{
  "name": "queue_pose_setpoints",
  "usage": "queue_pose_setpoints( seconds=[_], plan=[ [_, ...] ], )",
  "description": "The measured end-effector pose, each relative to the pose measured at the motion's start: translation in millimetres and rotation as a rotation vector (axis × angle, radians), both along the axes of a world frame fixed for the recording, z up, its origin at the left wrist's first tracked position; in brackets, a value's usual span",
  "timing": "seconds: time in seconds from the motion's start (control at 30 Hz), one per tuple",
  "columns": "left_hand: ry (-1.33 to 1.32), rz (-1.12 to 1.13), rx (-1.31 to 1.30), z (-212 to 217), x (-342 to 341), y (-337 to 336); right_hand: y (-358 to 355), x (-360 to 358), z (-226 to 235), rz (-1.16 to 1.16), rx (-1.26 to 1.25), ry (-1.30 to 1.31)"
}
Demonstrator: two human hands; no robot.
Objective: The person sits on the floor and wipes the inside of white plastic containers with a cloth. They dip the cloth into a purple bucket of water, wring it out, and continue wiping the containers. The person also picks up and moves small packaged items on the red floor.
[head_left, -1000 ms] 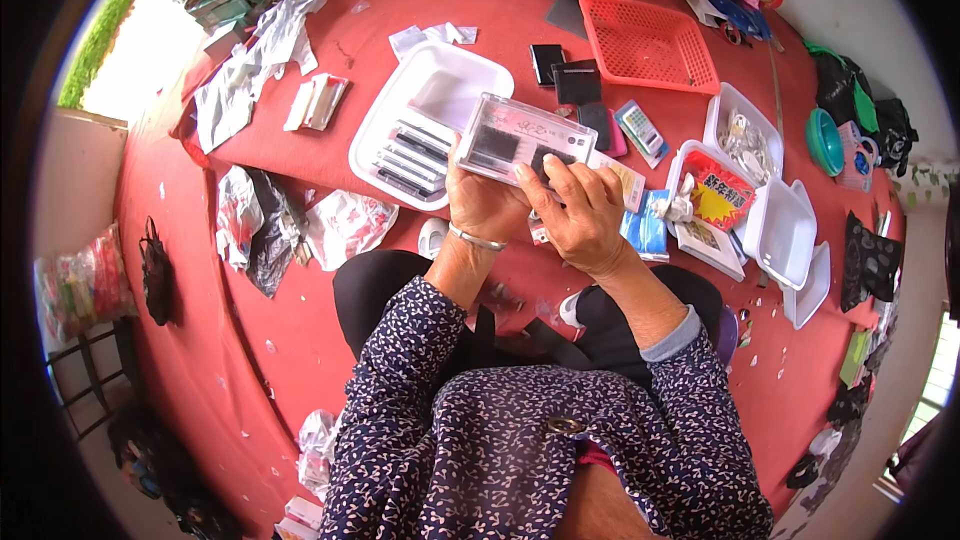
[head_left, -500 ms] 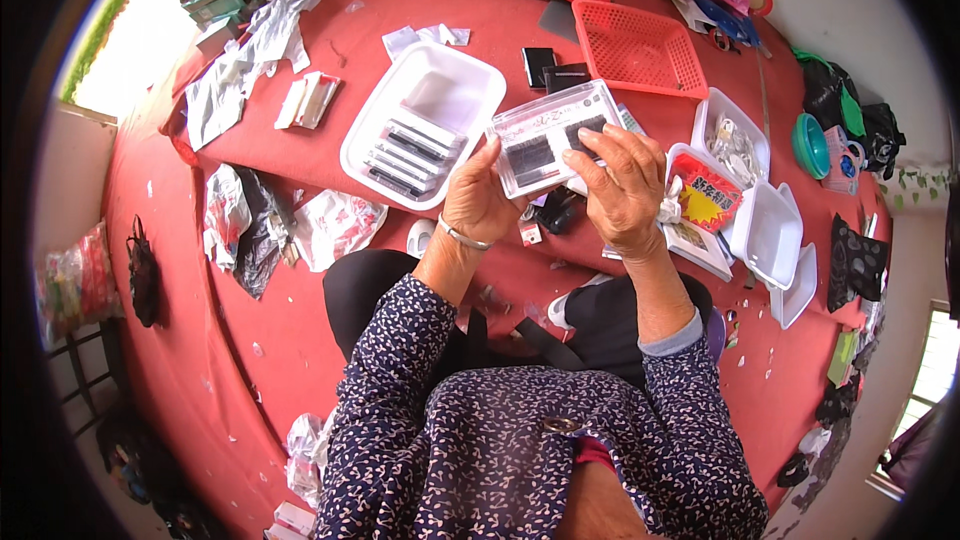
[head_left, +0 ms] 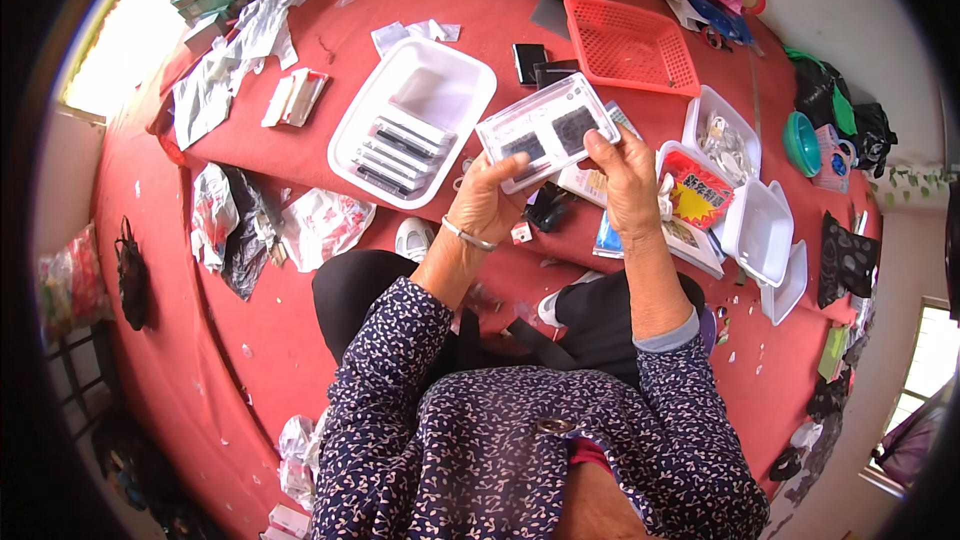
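A flat clear plastic case (head_left: 547, 137) with two dark rectangular patches inside is held up, tilted, between my hands. My left hand (head_left: 484, 202) grips its near left corner, thumb on top. At the right edge my right hand (head_left: 627, 178) pinches it, the thumb lying over the corner and the other fingers mostly hidden. To the left of the case stands a white plastic tub (head_left: 343, 145). A row of similar flat clear cases (head_left: 402, 153) with dark contents leans in the near half of that tub.
A red mesh basket (head_left: 677, 77) lies beyond the case, with a black phone-like slab (head_left: 529, 64) beside it. White containers (head_left: 763, 232) and a red-and-yellow card (head_left: 697, 190) are at the right. Plastic bags (head_left: 325, 228) lie at the left on the red cloth (head_left: 280, 325).
My right hand has moved from fingertips over the case's top to a thumb grip on its right edge. My left thumb has come over the left dark patch.
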State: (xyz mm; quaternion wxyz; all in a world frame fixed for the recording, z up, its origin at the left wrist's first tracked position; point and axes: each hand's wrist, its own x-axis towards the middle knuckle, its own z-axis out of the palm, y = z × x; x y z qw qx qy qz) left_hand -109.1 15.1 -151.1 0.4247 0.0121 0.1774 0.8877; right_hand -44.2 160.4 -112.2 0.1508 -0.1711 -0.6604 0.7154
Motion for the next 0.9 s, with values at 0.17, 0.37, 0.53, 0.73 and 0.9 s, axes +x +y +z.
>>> queue_pose_setpoints(
  seconds=[0.17,0.37,0.53,0.73,0.9],
  plan=[
    [0.202,0.021,-0.270,-5.4,9.2,5.4,3.8,-2.0,4.7,-0.040,-0.402,0.138],
    [0.058,-0.038,-0.253,-4.3,8.3,3.4,2.7,-4.0,-1.7,0.034,-0.573,0.099],
    [0.020,0.030,-0.227,-8.8,11.7,5.3,-8.5,-5.3,-5.0,0.110,-0.302,0.017],
    [0.051,0.016,-0.273,-13.3,18.7,10.6,-8.4,-5.9,-9.7,0.067,-0.277,-0.021],
    [0.197,-0.316,-0.410,-24.2,21.0,4.1,9.7,-6.3,4.0,0.016,-0.295,0.025]
  ],
)
